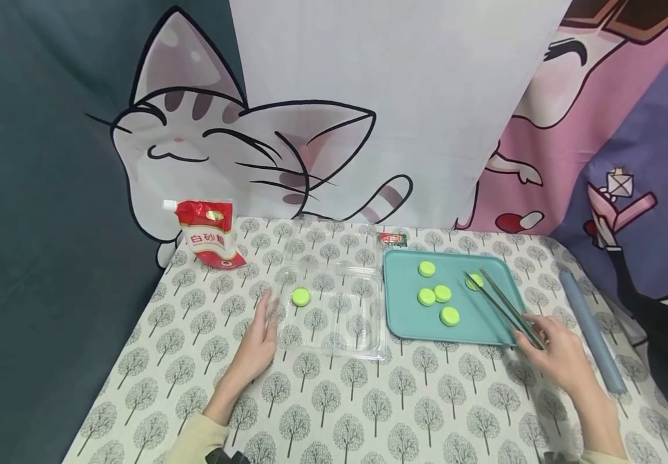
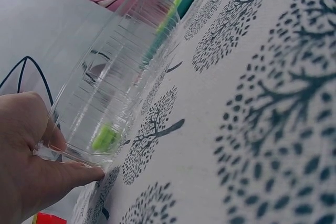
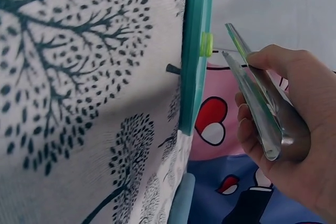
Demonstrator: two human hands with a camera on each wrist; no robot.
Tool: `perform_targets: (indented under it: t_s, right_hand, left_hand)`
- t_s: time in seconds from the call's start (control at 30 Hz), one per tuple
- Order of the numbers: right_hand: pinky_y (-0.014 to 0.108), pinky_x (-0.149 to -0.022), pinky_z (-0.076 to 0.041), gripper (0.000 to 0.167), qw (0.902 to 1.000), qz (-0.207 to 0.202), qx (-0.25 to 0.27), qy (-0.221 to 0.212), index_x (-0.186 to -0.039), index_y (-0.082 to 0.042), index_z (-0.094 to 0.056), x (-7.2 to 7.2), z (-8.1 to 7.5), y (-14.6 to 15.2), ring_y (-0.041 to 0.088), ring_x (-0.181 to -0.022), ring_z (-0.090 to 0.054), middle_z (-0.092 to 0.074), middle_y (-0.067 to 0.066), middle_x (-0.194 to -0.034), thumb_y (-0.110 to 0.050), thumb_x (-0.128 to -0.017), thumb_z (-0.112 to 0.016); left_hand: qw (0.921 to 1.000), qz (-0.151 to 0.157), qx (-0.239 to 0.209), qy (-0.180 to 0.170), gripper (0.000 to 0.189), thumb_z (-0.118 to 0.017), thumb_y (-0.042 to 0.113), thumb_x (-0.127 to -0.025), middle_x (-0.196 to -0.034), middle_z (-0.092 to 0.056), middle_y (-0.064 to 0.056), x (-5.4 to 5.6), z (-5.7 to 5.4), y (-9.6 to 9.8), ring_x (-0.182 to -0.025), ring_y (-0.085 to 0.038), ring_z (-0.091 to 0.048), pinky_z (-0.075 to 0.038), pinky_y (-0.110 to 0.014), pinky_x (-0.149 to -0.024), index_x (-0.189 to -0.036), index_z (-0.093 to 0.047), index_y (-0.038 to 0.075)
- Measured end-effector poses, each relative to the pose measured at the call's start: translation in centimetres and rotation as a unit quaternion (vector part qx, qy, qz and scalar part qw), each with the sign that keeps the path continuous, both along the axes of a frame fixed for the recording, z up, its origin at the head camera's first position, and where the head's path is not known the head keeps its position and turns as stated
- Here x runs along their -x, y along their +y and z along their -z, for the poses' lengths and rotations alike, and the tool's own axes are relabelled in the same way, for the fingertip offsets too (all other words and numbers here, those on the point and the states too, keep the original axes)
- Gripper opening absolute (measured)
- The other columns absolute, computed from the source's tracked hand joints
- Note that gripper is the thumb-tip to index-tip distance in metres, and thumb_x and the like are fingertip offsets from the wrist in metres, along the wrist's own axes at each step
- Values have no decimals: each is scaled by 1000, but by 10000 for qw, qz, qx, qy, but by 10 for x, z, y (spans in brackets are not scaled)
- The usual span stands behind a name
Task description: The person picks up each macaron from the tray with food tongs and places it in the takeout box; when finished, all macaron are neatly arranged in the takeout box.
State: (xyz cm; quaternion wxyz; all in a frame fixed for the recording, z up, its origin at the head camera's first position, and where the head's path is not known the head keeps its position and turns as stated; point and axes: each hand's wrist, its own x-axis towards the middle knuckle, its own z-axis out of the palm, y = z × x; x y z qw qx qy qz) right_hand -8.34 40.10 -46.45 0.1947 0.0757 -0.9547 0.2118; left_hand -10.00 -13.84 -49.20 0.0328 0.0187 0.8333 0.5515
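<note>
My left hand (image 1: 257, 348) holds the left wall of a clear plastic box (image 1: 334, 353), thumb and fingers on either side of it in the left wrist view. One green macaron-like round (image 1: 301, 296) lies inside, toward the left. My right hand (image 1: 556, 351) grips metal tongs (image 3: 262, 98), their two arms spread apart. In the head view the tong tips reach over a green round (image 1: 474, 281) at the right of the teal tray (image 1: 456, 332); whether they touch it I cannot tell. Several more green rounds (image 1: 449, 316) lie to its left on that tray.
A red and white spouted bag (image 1: 209, 235) stands at the back left. Behind the box its clear lid (image 1: 334, 248) lies folded back. A small red and green packet (image 1: 393, 240) is near the tray's back corner. A grey-blue rod (image 1: 592, 332) lies along the right side.
</note>
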Motion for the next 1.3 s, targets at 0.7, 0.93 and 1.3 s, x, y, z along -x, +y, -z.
perform_targets:
  t_s: [0.7, 0.93, 1.3]
  right_hand:
    - [22, -54, -34, 39, 9961, 197, -62, -864, -121, 5, -66, -7, 12, 4, 2, -66, -37, -54, 3, -81, -17, -90, -74]
    - [23, -54, -38, 38, 9981, 90, -8, -616, -120, 4, -67, -5, 11, 4, 0, -67, -40, -56, 2, -81, -15, -88, -75]
    - [23, -55, -46, 39, 9996, -197, 140, -155, -119, 0, -69, 1, -6, -11, -6, -73, -48, -67, 8, -89, -11, -83, -79]
  left_hand:
    - [9999, -92, 42, -6, 67, -38, 6, -107, -162, -33, -22, -2, 0, 2, -147, -46, -34, -21, -62, -123, -165, -7, 19]
    - [9999, -82, 88, -16, 67, -38, 6, -107, -163, -33, -22, -1, -1, 2, -146, -47, -36, -23, -63, -122, -165, -6, 19]
    - [9999, -79, 43, -54, 69, -39, 6, -106, -163, -33, -20, -1, -1, 1, -147, -45, -35, -24, -60, -124, -165, -6, 19]
